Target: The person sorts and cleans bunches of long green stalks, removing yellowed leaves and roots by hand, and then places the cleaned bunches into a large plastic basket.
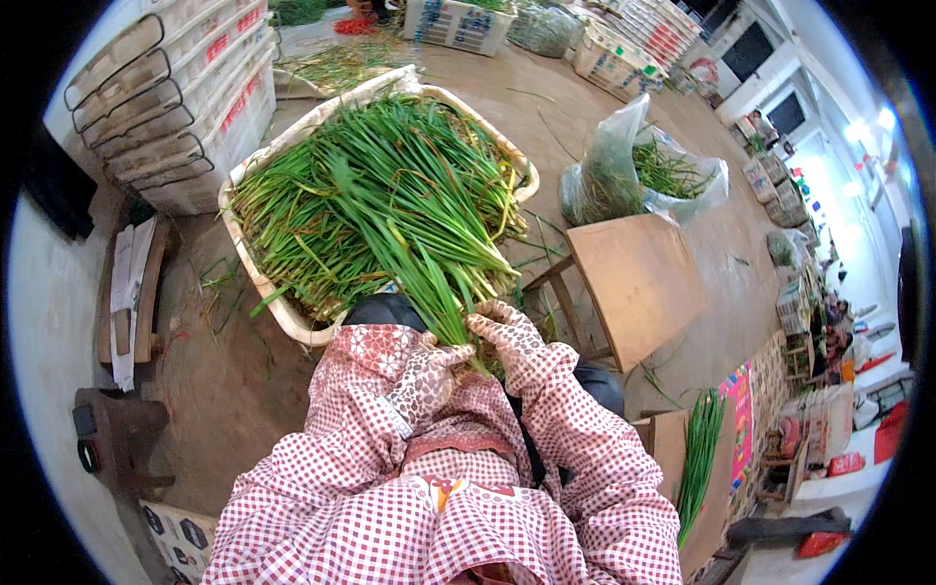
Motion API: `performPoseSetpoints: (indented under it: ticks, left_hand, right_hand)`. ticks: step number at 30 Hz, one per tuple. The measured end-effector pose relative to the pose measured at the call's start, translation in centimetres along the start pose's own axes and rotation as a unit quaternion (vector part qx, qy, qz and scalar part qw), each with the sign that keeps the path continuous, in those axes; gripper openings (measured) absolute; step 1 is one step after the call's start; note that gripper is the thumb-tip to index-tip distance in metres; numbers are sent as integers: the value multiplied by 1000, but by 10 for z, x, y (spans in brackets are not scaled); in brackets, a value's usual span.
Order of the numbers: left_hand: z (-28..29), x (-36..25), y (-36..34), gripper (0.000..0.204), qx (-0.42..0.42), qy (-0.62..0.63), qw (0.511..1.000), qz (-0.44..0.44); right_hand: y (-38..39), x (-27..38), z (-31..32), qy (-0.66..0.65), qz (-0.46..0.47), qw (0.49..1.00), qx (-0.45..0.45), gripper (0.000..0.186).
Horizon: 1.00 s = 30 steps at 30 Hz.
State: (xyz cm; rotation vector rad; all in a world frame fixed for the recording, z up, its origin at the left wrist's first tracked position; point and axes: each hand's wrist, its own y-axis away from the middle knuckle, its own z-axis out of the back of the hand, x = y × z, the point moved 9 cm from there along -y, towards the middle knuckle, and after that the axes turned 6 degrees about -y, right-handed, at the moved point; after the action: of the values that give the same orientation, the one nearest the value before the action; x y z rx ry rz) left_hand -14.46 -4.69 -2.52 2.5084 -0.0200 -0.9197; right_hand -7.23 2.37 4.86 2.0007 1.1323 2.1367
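A bunch of garlic chives (429,292) stretches from my lap onto the pile, its stem ends toward me. My left hand (429,372), in a spotted glove, closes around the lower stems. Beside it, my right hand (505,331), gloved the same way, has its fingers bent in on the stems from the right; its fingertips are partly hidden. Just ahead of my knees stands a white plastic crate (283,310), heaped with loose chives (331,195), some with yellowed or brown blades.
At my right is a wooden stool (634,283); behind it stands a clear plastic bag (606,185) of greens. A bundle of chives (700,458) lies on a board at the lower right. Stacked white crates (195,107) rise at the far left, above a low bench (136,292).
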Motion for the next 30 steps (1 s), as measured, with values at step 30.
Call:
performPoseSetpoints:
  ticks: [30]
  left_hand:
    - [-48, -34, -2, 34, 13, -64, 998, -12]
  right_hand:
    - [60, 6, 52, 297, 152, 943, -9, 26]
